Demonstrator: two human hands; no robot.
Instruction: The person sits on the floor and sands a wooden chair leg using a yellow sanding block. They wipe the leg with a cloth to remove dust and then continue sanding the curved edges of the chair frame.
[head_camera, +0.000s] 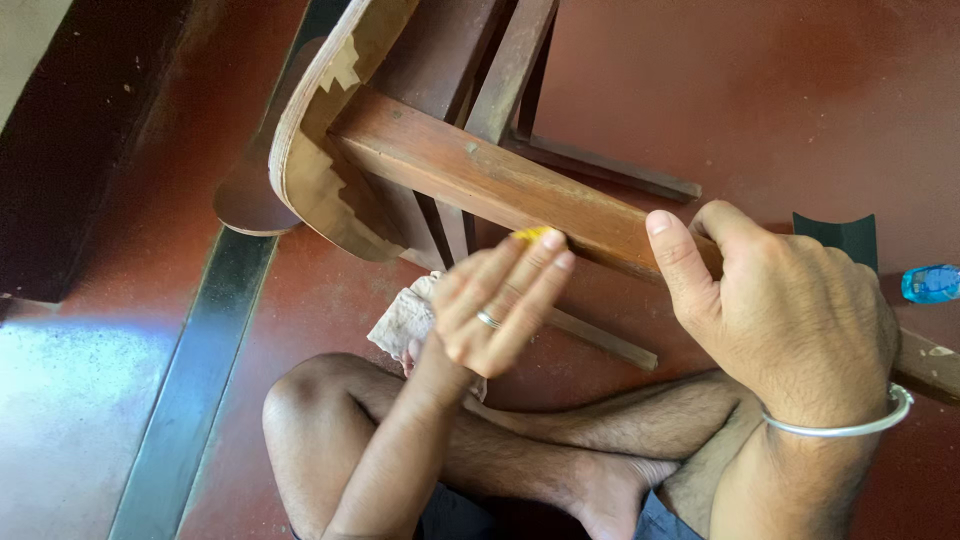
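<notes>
Person is sitting cross-legged on the red floor (780, 90), a wooden chair (400, 150) lying tipped over in front of the knees. Right hand (790, 310) is clamping the chair's leg (500, 185) near its lower end, thumb on top and fingers wrapped under, a metal bangle (850, 425) sitting at the wrist. Left hand (500, 305) is pressing flat, fingers together, against the near face of the same leg, with a small yellow scrap (530, 234), probably abrasive paper, peeking out at the fingertips; a ring is showing on one finger. The hand is blurring slightly, so it is likely rubbing along the wood. Hands are apart, both on the leg. A crumpled cloth (405, 320) is lying on the floor just beside the left knee; a dark curved sheet (840, 235) and a small blue bottle (930, 283) are lying beyond the right hand. Judging the rubbing: it is going best with strokes running along the grain, pressure spread evenly across all fingers, and the right hand holding the leg dead steady; the scrap is sitting only under the fingertips, so it could be slipping out unless kept flat under the whole hand
</notes>
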